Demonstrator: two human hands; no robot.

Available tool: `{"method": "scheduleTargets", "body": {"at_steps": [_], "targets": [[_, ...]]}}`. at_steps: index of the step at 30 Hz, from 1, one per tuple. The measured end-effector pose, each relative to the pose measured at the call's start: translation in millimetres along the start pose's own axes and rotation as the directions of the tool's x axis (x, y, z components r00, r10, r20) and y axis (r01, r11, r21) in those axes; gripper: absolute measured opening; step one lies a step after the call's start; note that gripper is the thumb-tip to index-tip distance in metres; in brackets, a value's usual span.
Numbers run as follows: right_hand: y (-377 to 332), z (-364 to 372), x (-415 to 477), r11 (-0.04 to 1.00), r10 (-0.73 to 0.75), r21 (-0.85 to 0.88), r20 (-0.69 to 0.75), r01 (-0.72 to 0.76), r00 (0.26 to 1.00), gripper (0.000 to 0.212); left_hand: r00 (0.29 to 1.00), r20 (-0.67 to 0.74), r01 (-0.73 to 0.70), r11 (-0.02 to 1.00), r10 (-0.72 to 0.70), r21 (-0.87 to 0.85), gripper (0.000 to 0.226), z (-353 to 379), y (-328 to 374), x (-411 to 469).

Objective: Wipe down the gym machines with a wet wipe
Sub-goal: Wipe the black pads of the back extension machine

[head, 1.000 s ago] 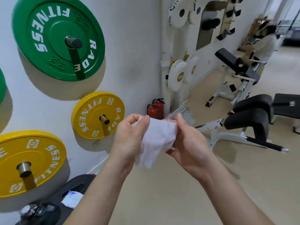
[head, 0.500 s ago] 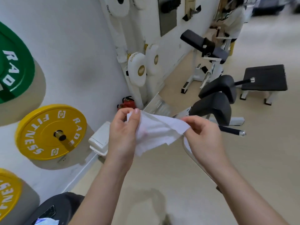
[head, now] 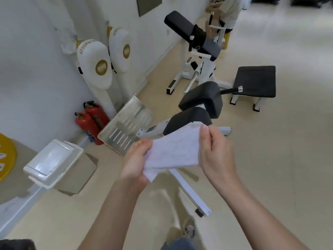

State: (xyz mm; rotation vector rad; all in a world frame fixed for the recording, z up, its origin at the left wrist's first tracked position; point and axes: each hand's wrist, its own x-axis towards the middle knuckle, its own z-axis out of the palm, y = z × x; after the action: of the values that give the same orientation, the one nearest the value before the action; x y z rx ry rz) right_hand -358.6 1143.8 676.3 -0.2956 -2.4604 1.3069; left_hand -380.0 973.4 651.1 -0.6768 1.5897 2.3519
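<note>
Judging from the layout, wiping is not yet begun: the wipe (head: 173, 150) is held stretched in mid-air, pinched at opposite edges by the left grip (head: 136, 159) and right grip (head: 217, 152), near the untouched machine (head: 187, 120).

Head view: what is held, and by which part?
A white wet wipe: the left hand grips its lower end, the right hand pinches its upper corner.

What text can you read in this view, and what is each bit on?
"GINGPAI": along the upper edge of the nearer white strike pad; its gold emblem is unreadable.
Farther white strike pad: edge lettering too blurred.
Red fire extinguishers: blue label too small.
Yellow weight plate: white letters cut off by the frame.
</note>
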Motion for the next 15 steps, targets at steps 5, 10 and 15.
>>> {"method": "scheduleTargets", "body": {"at_steps": [5, 10, 15], "targets": [[60, -23, 91, 0.914, 0.354, 0.18, 0.079, -0.363, 0.932, 0.032, 0.986, 0.155, 0.083, 0.987, -0.062, -0.136, 0.018, 59, -4, 42], [118, -25, 138, 0.91, 0.383, 0.102, 0.163, -0.401, 0.909, 0.023, 0.997, -0.029, -0.064, 0.991, 0.068, 0.118, 0.02, 110, -19, 84], [167, -13, 201, 0.974, 0.218, 0.011, 0.223, -0.226, 0.95, 0.037, 0.952, -0.202, -0.13, 0.898, 0.232, 0.42, 0.02, 156, -55, 153]]}}
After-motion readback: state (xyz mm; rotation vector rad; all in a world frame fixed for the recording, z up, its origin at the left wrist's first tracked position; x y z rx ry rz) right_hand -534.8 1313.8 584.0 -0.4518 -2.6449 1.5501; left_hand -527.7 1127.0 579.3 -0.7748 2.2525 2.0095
